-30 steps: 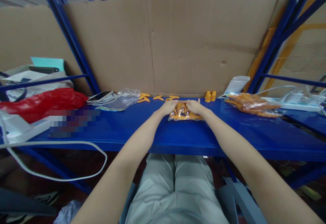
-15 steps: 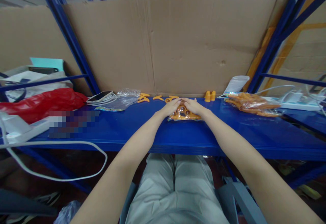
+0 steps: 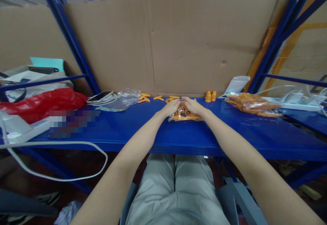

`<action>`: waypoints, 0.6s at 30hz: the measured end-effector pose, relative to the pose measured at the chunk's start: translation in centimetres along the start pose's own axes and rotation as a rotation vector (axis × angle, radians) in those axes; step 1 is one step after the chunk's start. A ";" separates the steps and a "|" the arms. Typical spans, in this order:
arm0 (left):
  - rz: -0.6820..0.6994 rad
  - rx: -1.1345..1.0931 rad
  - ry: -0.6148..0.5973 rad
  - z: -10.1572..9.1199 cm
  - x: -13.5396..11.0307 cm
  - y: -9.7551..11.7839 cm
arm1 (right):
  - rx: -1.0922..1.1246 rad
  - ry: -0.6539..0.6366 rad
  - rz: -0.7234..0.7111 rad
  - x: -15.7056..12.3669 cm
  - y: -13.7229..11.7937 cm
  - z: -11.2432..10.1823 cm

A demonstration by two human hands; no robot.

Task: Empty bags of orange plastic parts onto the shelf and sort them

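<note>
Clear bag of orange parts (image 3: 186,115) lay on the blue shelf (image 3: 127,129), mid-shelf, directly in front of the person. Left hand (image 3: 170,109) and right hand (image 3: 192,105) were on its far side, fingertips close together, touching or nearly; couldn't tell if either pinched the film. Progress: parts were inside the bag; sealed or not, couldn't tell, far edge hidden by hands. Outside it, loose orange pieces (image 3: 158,98) sat along the back, plus two orange cones (image 3: 208,96) to the right. Shelf right: bulkier orange-filled bag (image 3: 251,105). Shelf left: flat clear bag (image 3: 125,101), phone (image 3: 102,96), red bag (image 3: 46,104). Cardboard (image 3: 194,44) walled the back between blue uprights (image 3: 67,37).
</note>
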State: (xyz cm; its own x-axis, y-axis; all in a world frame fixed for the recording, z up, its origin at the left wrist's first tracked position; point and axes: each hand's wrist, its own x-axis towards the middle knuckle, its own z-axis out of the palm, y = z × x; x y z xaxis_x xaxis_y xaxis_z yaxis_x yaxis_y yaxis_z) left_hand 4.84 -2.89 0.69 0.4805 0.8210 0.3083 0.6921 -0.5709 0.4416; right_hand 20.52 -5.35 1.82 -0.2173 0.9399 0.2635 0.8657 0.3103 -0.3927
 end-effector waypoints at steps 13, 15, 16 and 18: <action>0.024 0.009 -0.026 0.2 0.2 -0.6 | -0.030 -0.016 -0.001 0.1 0.2 -0.6; 0.009 0.057 -0.003 0.0 0.1 -0.5 | -0.064 0.009 0.035 0.1 0.3 -1.0; -0.001 0.081 0.011 -0.1 0.0 -0.4 | -0.083 0.021 0.053 0.1 0.3 -1.1; -0.012 0.122 0.036 -0.4 0.0 -0.4 | -0.117 0.042 0.073 0.2 0.5 -1.3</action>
State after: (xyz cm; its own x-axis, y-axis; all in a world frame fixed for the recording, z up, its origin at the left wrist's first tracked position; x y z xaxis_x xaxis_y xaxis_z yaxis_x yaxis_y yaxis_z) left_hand 4.36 -2.71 0.81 0.4540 0.8258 0.3345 0.7589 -0.5551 0.3405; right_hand 21.51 -5.15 2.82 -0.1354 0.9518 0.2753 0.9258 0.2205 -0.3071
